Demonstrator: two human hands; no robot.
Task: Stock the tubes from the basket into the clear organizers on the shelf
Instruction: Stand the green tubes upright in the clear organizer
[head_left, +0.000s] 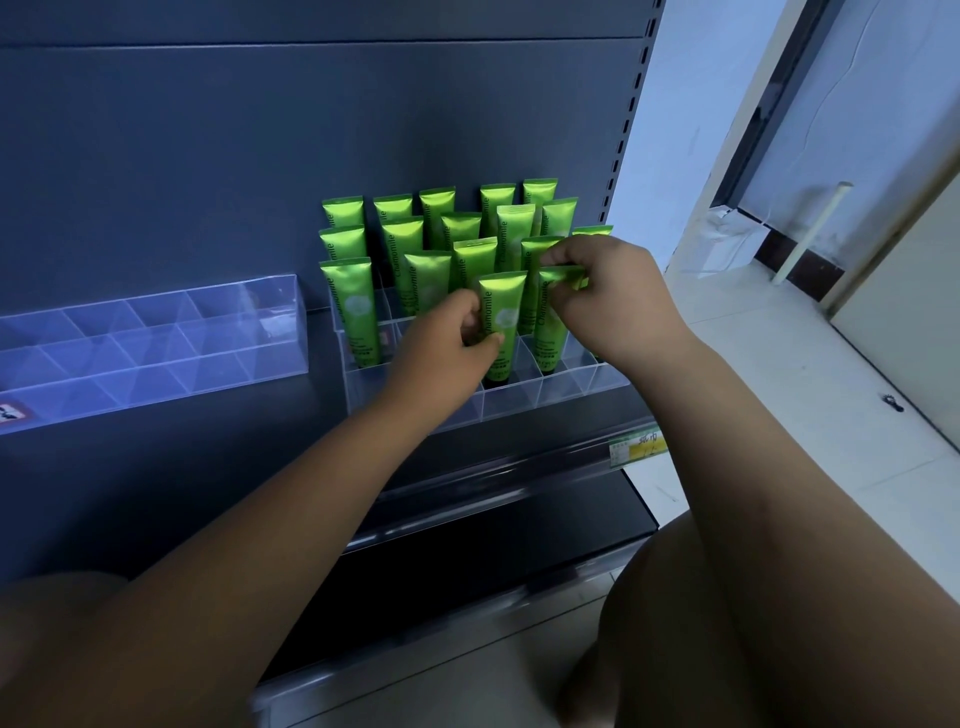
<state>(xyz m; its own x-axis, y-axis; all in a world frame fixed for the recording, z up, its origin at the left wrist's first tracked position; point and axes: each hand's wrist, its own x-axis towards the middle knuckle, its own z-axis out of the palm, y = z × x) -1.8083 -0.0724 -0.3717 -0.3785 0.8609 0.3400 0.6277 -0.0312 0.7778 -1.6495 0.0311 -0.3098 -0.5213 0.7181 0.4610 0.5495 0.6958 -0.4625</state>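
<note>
Green tubes (402, 244) stand upright in a tiered clear organizer (519, 402) on the shelf (182, 493). The left hand (441, 345) curls its fingers (474, 321) round a front-row tube (503, 312). The right hand (610, 296) pinches the crimped top of the neighbouring tube (551, 322). A second organizer (156, 345) sits to the left.

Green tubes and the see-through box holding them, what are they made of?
Green tubes: probably soft plastic with a shiny, metallic-looking finish; light gleams along them. See-through box: hard clear plastic, maybe acrylic; you can see straight through its glossy walls.
</note>
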